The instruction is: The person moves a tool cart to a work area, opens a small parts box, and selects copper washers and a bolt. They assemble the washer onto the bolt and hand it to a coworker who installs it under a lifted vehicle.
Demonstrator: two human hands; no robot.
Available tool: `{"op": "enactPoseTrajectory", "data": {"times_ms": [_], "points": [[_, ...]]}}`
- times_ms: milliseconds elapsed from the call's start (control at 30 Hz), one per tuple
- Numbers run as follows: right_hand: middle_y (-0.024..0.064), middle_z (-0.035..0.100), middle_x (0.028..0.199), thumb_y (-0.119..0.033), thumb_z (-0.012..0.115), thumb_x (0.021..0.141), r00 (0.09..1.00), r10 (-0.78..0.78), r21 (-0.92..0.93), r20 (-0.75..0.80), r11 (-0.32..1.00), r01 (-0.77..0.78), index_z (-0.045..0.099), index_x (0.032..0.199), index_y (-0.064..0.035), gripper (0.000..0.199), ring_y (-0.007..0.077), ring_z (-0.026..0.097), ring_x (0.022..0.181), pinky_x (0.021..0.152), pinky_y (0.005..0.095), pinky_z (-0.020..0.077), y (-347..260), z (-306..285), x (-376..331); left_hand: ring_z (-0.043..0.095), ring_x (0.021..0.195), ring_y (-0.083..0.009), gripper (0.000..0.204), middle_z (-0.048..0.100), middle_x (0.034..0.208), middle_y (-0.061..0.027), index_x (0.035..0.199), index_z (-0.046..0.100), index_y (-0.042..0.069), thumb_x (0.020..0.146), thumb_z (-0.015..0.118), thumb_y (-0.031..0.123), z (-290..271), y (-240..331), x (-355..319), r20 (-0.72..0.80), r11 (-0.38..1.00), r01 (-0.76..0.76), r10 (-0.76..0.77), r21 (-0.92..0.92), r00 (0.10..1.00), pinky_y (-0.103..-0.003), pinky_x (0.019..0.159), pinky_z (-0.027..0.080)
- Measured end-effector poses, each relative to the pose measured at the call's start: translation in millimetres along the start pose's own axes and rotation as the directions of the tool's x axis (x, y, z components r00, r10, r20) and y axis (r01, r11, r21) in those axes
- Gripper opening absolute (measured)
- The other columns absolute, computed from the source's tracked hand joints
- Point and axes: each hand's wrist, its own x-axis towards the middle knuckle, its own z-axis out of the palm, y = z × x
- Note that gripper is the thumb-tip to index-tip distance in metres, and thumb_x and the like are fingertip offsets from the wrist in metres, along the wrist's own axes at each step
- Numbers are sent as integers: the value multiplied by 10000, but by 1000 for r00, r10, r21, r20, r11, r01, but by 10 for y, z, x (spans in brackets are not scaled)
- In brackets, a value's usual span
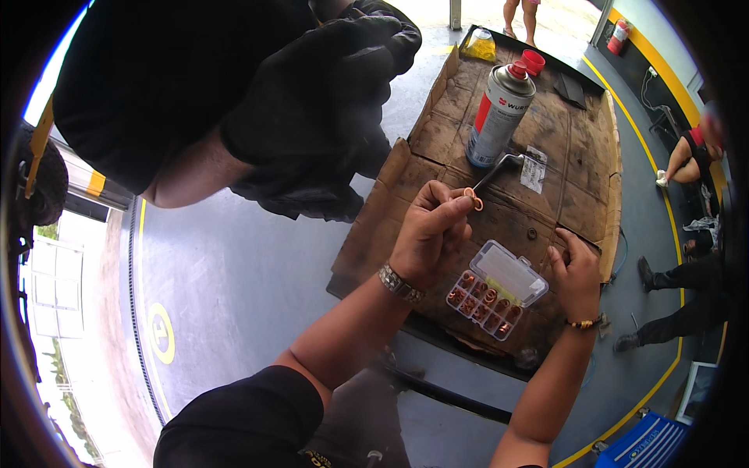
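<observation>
My left hand (429,238) is raised over the cardboard-covered bench, thumb and forefinger pinching what look like copper washers (473,200). Below that hand sits a clear plastic case (512,269) with its lid up; its small compartments hold several copper washers (485,303) in different sizes. On the case's right, my right hand (578,277) rests over the cardboard with thumb and forefinger apart and nothing seen in it. A small dark ring (532,233) lies on the cardboard between my hands.
Beyond my left hand stand a spray can (499,117) and a black-handled tool (493,175) beside a paper label (534,170). A red cap (534,62) and a yellow-filled bag (480,48) lie farther back. A person in black (312,117) stands close at the left.
</observation>
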Motion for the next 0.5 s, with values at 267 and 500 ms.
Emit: {"op": "enactPoseTrajectory", "data": {"times_ms": [267,500], "points": [[177,699,927,-172,732,916,998,55,-5,27,998,-55,682,1246,-33,362,299,643,723,727,421,534,-18,-14,8,374,480,-68,184,545,678,39,871,574,180,1008,646,80,-6,-7,7,-51,996,2,2,85,999,-247,498,358],[173,697,911,-180,729,920,995,92,-26,48,996,-91,681,1253,-38,366,305,656,731,727,428,534,-45,-18,21,424,479,-60,239,669,962,-65,893,515,158,961,695,16,-28,-15,15,-59,1000,-4,4,11,998,-245,486,362]]}}
